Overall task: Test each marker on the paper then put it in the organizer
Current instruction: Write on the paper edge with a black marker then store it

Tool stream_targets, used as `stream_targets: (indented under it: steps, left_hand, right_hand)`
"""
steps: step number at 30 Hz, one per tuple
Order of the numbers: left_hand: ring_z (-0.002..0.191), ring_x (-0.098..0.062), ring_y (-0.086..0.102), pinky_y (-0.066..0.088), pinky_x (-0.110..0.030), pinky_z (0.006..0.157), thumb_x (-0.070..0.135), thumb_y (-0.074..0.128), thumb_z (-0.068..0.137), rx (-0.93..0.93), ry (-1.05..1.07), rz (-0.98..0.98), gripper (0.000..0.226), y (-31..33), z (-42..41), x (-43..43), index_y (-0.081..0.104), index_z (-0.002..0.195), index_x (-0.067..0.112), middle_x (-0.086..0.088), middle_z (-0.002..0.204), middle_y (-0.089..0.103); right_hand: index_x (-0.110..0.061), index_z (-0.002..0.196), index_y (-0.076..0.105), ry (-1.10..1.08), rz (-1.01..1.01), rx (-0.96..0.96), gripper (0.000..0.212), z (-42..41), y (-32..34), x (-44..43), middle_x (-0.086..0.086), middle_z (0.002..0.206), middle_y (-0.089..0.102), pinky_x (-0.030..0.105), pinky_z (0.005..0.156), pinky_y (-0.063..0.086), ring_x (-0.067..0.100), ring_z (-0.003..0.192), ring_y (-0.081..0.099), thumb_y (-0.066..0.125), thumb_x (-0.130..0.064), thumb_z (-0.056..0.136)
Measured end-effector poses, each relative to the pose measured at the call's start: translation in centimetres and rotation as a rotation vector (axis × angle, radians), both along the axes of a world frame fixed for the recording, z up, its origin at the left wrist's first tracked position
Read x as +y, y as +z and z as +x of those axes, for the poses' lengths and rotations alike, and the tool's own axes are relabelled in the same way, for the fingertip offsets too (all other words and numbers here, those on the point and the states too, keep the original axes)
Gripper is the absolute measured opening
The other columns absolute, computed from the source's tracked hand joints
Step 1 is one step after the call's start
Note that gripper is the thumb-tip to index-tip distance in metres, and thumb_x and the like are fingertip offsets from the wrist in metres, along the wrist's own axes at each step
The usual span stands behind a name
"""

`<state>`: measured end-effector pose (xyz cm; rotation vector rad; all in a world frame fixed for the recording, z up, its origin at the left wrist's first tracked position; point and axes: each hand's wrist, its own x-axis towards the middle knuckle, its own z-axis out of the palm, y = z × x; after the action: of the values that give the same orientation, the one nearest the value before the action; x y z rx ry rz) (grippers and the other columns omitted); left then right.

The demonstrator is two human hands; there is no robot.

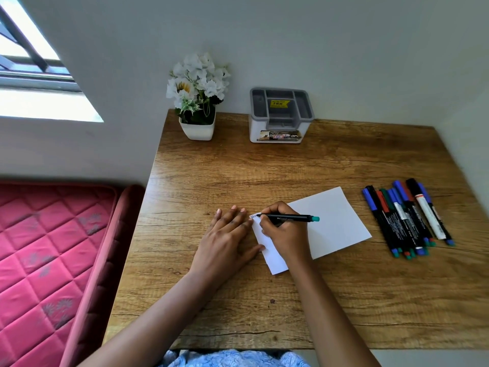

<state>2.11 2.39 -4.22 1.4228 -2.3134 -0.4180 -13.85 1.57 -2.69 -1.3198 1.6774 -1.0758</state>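
A white sheet of paper (336, 221) lies on the wooden desk (291, 170). My right hand (284, 231) grips a black marker with a teal end (291, 218), its tip touching the paper's upper left corner beside a short scribble. My left hand (225, 239) lies flat, fingers spread, pressing the paper's left edge. A bundle of several capped markers (408, 218) with blue, red, green and black caps rests at the right of the desk. The grey and white organizer (281, 115) stands at the back edge with no markers in its compartments.
A white pot of artificial white flowers (198, 102) stands at the desk's back left, next to the organizer. A red quilted mattress (53, 260) lies left of the desk. Walls close in behind and at the right. A window (29, 67) is upper left.
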Motion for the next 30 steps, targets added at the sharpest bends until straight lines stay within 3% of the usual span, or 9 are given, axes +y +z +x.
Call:
stream_targets:
  steps: [12, 30]
  left_hand:
    - [0.134, -0.021, 0.04, 0.013, -0.034, 0.115, 0.061, 0.049, 0.083, 0.005, 0.001, 0.017, 0.067, 0.02, -0.02, 0.0, 0.062, 0.125, 0.011, -0.007, 0.136, 0.055]
    - [0.135, -0.022, 0.039, 0.012, -0.033, 0.115, 0.062, 0.047, 0.083, -0.001, -0.006, 0.005, 0.069, 0.18, -0.01, 0.03, 0.061, 0.125, 0.01, -0.007, 0.136, 0.054]
  right_hand:
    - [-0.015, 0.079, 0.064, -0.009, 0.021, -0.008, 0.003, -0.01, -0.21, -0.11, -0.007, 0.077, 0.068, 0.05, 0.071, 0.057, 0.014, 0.077, 0.067, 0.066, -0.014, 0.078]
    - [-0.016, 0.076, 0.062, -0.066, 0.03, -0.041, 0.012, 0.21, 0.37, 0.0, -0.01, 0.073, 0.065, 0.05, 0.068, 0.058, 0.013, 0.074, 0.065, 0.066, -0.005, 0.078]
